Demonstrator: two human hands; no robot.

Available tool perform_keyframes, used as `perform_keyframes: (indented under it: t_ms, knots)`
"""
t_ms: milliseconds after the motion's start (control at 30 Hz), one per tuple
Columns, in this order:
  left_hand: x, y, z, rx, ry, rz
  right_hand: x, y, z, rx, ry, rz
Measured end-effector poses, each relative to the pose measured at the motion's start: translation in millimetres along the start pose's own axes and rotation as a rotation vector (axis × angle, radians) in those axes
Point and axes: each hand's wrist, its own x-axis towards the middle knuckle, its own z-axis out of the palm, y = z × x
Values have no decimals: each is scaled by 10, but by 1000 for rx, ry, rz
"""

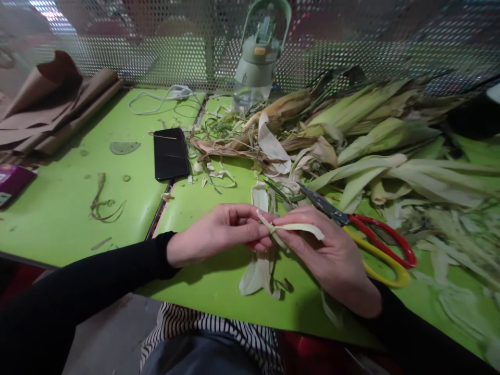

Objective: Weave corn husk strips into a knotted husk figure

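Observation:
Between my two hands is a narrow pale strip of corn husk (302, 227), with a small knot or fold where the fingertips meet. My left hand (219, 232) pinches it from the left with thumb and forefinger. From the right, my right hand (326, 255) grips the same strip, one loose end lying across its fingers. Beneath the hands, a wider piece of husk (255, 276) lies on the green table (195, 281). Scissors with one red and one yellow handle (385, 239) rest just beyond my right hand, blades pointing away to the left.
A large heap of corn husks (363, 120) covers the right and back. Behind stand a water bottle (255, 67) and a perforated metal screen (167, 52). Leftward are a black phone (171, 154), a white cable (156, 99), brown paper (50, 109) and a purple box (14, 182).

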Motion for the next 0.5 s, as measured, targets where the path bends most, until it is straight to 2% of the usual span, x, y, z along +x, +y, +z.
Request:
perform_keyframes:
  t_ms: [100, 333, 433, 500]
  knots:
    - [0, -27, -2, 6, 20, -16, 9, -23, 7, 5, -10, -14]
    - [-60, -29, 32, 663, 141, 152, -11, -45, 30, -143, 31, -4]
    - [-80, -18, 62, 797, 148, 157, -16, -61, 45, -184, 44, -16]
    - [-84, -18, 73, 848, 141, 172, -17, -84, 46, -190, 4, 9]
